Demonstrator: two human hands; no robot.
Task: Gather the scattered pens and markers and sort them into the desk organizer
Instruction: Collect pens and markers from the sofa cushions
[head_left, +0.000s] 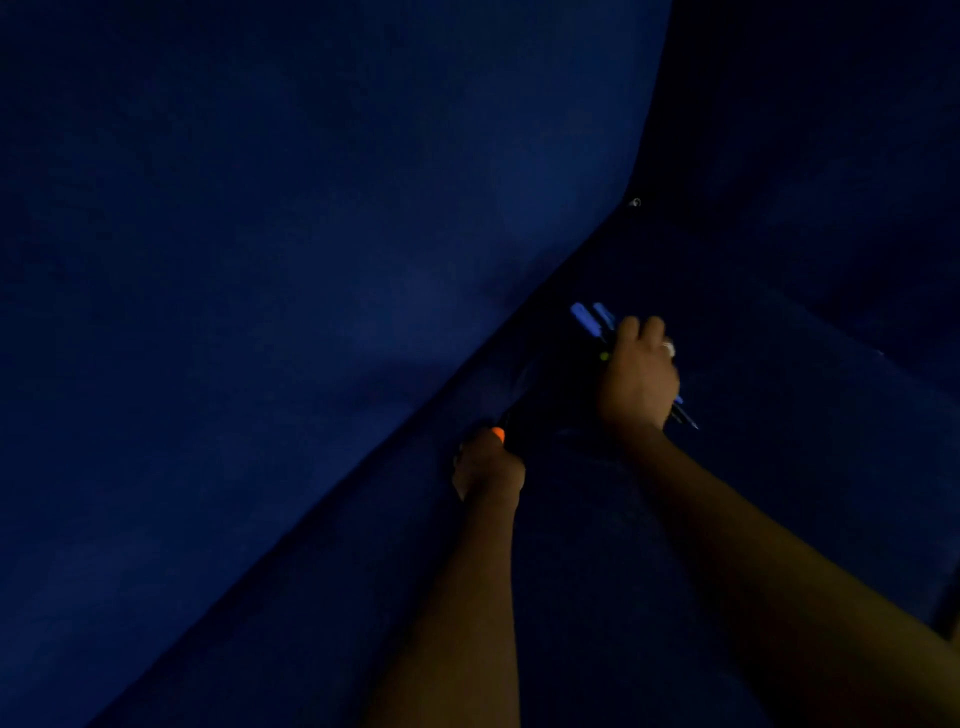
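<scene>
Your right hand is curled round a bundle of pens, their blue ends sticking out past your fingers and thin tips showing below your wrist. Your left hand grips a marker with an orange end, close beside a dark shape between your hands that is too dim to identify. Everything sits over a very dark blue tabletop.

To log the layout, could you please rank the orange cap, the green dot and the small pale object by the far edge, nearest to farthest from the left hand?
1. Orange cap, at the left hand.
2. Green dot, beside the right hand.
3. Small pale object, far up the edge.
</scene>
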